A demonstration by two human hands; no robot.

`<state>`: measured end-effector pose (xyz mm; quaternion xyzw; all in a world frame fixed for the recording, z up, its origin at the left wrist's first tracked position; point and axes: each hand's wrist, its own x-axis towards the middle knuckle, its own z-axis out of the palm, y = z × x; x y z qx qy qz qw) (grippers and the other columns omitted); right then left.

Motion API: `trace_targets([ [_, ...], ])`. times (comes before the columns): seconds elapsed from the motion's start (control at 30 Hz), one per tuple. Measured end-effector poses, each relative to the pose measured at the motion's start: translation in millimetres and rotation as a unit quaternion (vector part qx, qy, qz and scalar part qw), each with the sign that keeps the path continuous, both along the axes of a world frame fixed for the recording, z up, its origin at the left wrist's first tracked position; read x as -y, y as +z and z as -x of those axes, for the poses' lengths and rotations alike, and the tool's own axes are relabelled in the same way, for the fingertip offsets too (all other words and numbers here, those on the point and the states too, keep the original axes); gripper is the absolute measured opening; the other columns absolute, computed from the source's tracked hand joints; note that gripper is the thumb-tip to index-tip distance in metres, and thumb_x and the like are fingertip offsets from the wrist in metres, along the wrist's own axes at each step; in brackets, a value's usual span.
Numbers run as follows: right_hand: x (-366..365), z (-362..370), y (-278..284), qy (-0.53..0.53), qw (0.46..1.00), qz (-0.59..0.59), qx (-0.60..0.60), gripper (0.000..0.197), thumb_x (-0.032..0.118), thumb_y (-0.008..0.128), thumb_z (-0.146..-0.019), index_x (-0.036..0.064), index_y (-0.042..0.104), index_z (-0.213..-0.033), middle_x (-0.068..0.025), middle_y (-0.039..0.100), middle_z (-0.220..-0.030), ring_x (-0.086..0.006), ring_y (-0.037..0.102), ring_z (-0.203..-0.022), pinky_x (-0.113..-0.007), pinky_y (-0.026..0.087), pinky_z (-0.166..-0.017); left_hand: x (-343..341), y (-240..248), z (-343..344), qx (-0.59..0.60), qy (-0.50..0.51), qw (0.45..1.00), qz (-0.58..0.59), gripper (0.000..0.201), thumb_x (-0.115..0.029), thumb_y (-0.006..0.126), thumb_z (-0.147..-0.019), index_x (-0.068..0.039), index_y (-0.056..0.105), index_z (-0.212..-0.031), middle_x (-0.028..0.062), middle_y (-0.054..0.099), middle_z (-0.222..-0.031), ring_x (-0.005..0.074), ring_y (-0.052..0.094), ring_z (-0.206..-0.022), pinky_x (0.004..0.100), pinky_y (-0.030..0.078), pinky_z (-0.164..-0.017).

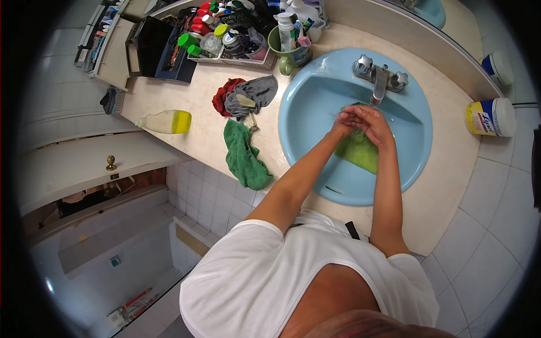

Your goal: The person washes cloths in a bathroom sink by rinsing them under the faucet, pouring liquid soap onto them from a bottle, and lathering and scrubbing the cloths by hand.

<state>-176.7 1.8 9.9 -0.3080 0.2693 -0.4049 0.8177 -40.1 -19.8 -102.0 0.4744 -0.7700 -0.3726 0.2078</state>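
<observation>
My left hand and my right hand meet under the faucet, over the blue sink basin. Their fingers are extended and overlap, slightly cupped, with the palms turned toward each other. A lime-green cloth lies spread in the basin below my hands, and a bit of green also shows just beyond the fingers. Whether my palms touch the cloth is hidden. Near the spout there seems to be some water, though the stream is hard to make out.
Left of the sink lie a green cloth, a grey cloth, a red cloth and a bottle of yellow liquid. A green mug and a basket of bottles stand behind. A white-and-yellow tub is at right.
</observation>
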Motion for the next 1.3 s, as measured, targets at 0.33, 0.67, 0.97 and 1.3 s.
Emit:
trace_targets([
  [0.33,-40.7,46.2,-65.7,-0.355,0.821,0.142,-0.424,0.049,0.017,0.068,-0.079,-0.0018,0.051,-0.121,-0.0087,0.063,-0.094,-0.0237,0.060,-0.087,-0.030,0.046,-0.082,10.6,76.5,21.9,-0.307,0.065,0.870,-0.380,0.030,-0.020,0.061,-0.084,-0.006,0.054,-0.110,0.0091,0.060,-0.104,0.0198,0.061,-0.089,0.0316,0.049,-0.074],
  [0.67,-14.2,-64.6,-19.2,-0.360,0.765,0.225,-0.484,0.018,0.020,0.065,-0.082,0.0025,0.064,-0.085,-0.0143,0.062,-0.081,-0.0242,0.057,-0.069,-0.031,0.045,-0.066,4.7,-30.0,8.6,-0.631,0.276,0.606,-0.399,0.031,-0.036,0.052,-0.091,-0.006,0.058,-0.085,0.0033,0.055,-0.072,0.0146,0.051,-0.062,0.0306,0.044,-0.058],
  [0.97,-13.5,-50.0,-22.0,-0.343,0.717,0.132,-0.593,0.027,0.029,0.058,-0.085,0.0040,0.060,-0.076,-0.0175,0.062,-0.073,-0.0368,0.059,-0.065,-0.043,0.044,-0.057,0.1,32.8,30.3,-0.537,0.301,0.691,-0.380,0.026,-0.027,0.047,-0.093,-0.004,0.058,-0.089,0.0042,0.058,-0.079,0.0140,0.054,-0.069,0.0287,0.046,-0.063],
  [1.3,-27.4,53.2,-94.7,-0.317,0.649,0.159,-0.673,0.025,0.028,0.063,-0.079,0.0083,0.062,-0.094,-0.0176,0.057,-0.094,-0.0363,0.054,-0.088,-0.044,0.044,-0.076,28.8,47.2,13.2,-0.002,0.153,0.987,0.044,0.039,-0.036,0.057,-0.086,0.000,0.062,-0.097,0.0089,0.063,-0.094,0.0189,0.059,-0.085,0.0325,0.045,-0.079],
])
